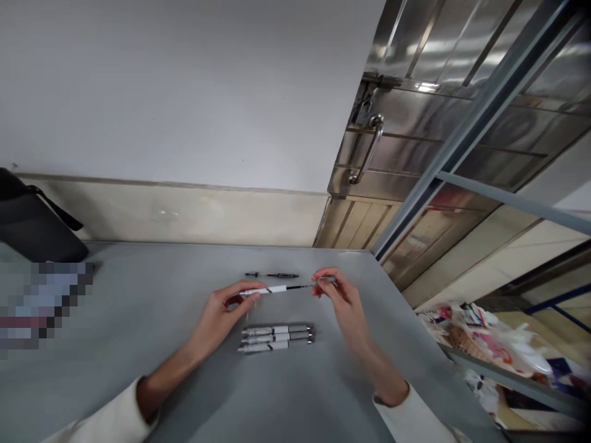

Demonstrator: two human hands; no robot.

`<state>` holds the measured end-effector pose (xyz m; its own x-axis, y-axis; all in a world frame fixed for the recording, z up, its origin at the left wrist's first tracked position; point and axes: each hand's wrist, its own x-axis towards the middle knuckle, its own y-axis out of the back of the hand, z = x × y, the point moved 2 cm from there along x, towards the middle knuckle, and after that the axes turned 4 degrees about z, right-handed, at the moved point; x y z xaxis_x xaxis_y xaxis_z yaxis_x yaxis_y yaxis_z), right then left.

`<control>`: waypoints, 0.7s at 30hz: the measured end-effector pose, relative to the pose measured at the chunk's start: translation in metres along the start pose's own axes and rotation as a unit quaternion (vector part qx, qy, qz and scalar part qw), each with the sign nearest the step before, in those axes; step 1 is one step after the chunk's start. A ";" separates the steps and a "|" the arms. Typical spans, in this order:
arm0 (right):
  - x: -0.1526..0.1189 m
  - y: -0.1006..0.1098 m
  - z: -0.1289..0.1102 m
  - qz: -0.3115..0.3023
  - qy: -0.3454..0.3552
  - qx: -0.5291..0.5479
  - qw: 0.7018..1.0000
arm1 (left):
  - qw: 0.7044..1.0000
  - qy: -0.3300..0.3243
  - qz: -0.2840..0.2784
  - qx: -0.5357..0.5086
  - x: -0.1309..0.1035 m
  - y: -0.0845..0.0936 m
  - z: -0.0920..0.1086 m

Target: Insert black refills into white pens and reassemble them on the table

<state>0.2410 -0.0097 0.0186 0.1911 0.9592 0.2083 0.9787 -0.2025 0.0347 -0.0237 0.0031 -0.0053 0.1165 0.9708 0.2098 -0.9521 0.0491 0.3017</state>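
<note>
My left hand (234, 303) pinches the rear part of a white pen barrel (277, 288), held roughly level above the table. A thin dark refill (295, 287) sticks out of the barrel's right end. At its tip, my right hand (336, 289) has its fingers closed on a small silvery pen tip (327, 280), partly hidden by the fingers. Beyond the hands lies a dark, slim pen (271, 275). Nearer to me, several white pens (266, 338) with silvery tips lie side by side, pointing right.
The grey table (184, 394) meets a wall at its back edge. A black case (39, 224) stands at the far left, near a blurred, pixelated item (46, 301). Right of the table are a metal post (410, 209) and shelves holding bags (489, 338).
</note>
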 end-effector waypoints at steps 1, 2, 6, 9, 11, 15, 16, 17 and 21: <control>0.000 0.000 0.001 -0.010 0.000 -0.001 1.000 | 1.000 0.001 0.003 0.002 0.001 0.002 0.000; 0.001 0.001 0.001 -0.017 0.001 -0.001 1.000 | 1.000 0.002 0.007 0.002 0.001 0.004 0.000; 0.005 0.004 0.002 -0.010 0.002 0.016 1.000 | 1.000 0.013 0.016 -0.004 0.002 0.012 0.004; 0.007 0.007 0.001 0.001 0.003 0.015 1.000 | 1.000 0.018 0.016 0.001 0.000 0.015 0.005; 0.007 0.006 0.001 -0.005 0.004 -0.013 1.000 | 1.000 0.022 0.013 0.006 -0.002 0.015 0.005; 0.002 -0.003 0.002 -0.085 -0.004 -0.070 0.994 | 1.000 0.022 0.007 0.013 -0.002 0.014 0.004; 0.000 -0.007 0.003 -0.107 -0.009 -0.079 0.991 | 1.000 0.021 0.005 0.016 -0.002 0.014 0.005; -0.002 -0.010 0.004 -0.125 -0.013 -0.085 0.988 | 1.000 0.019 0.002 0.020 -0.002 0.013 0.005; -0.006 -0.019 0.004 -0.166 -0.028 -0.067 0.983 | 0.999 0.007 -0.013 0.030 -0.002 0.012 0.009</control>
<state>0.2218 -0.0106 0.0127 -0.1296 0.9854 0.1103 0.9696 0.1027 0.2220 -0.0326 -0.0007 0.0057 0.1363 0.9727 0.1877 -0.9303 0.0605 0.3618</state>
